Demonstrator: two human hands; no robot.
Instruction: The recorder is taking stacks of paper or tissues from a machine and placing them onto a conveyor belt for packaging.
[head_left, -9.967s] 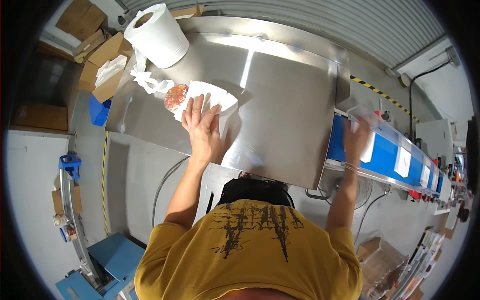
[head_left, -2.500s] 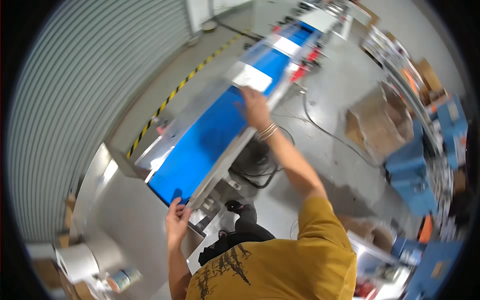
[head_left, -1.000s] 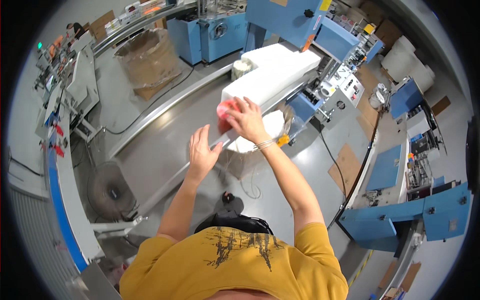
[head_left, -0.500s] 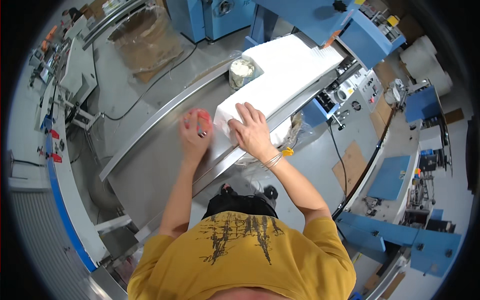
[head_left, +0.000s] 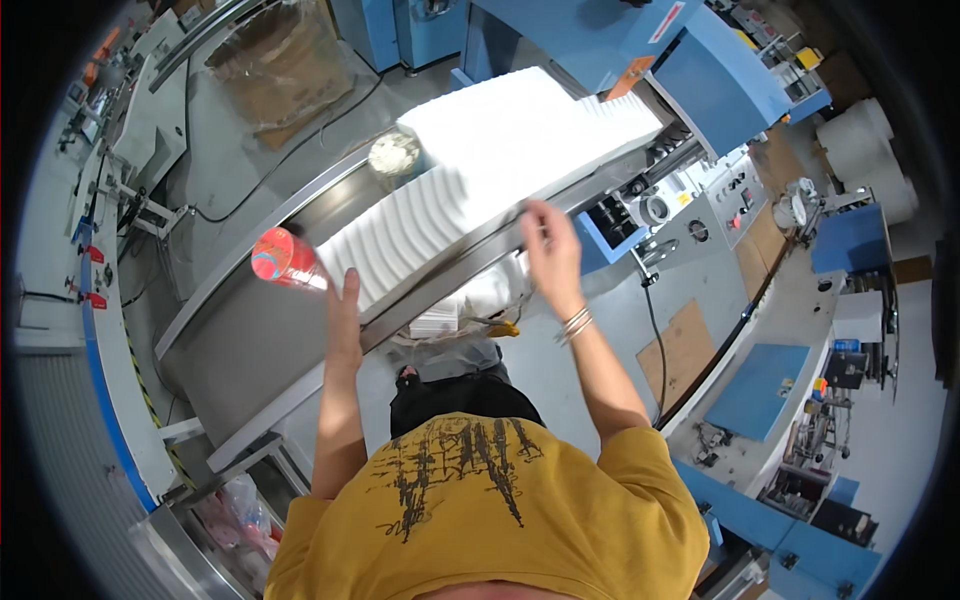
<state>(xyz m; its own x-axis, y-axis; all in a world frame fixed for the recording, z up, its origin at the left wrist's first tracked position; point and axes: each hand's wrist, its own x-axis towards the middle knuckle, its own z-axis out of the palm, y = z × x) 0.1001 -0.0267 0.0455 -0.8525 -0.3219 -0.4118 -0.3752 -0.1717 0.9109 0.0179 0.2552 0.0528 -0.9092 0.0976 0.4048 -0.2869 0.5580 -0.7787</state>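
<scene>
A long row of thin white sheets (head_left: 520, 125) stands packed on edge in the metal trough (head_left: 245, 350); its near part is rippled. At the row's lower left end stands a red can (head_left: 285, 258) with a patterned top. My left hand (head_left: 345, 325) is open, its fingers straight and upright beside that end of the row, just right of the can. It seems to touch the sheets. My right hand (head_left: 552, 255), with bracelets at the wrist, is over the trough's near rail; its fingers look bent and are blurred. A jar with pale contents (head_left: 395, 158) stands against the row's far side.
Blue machine housings (head_left: 700, 75) rise at the trough's far end. A large plastic-lined carton (head_left: 283, 75) stands on the floor beyond the trough. At left runs a long white workbench (head_left: 110, 390) with a blue edge. Below the near rail hangs clear plastic with white material (head_left: 465, 300).
My left hand has let go of the red can, which now stands farther left. My right hand has left the row's end and moved right. The white row now reaches farther down the trough.
</scene>
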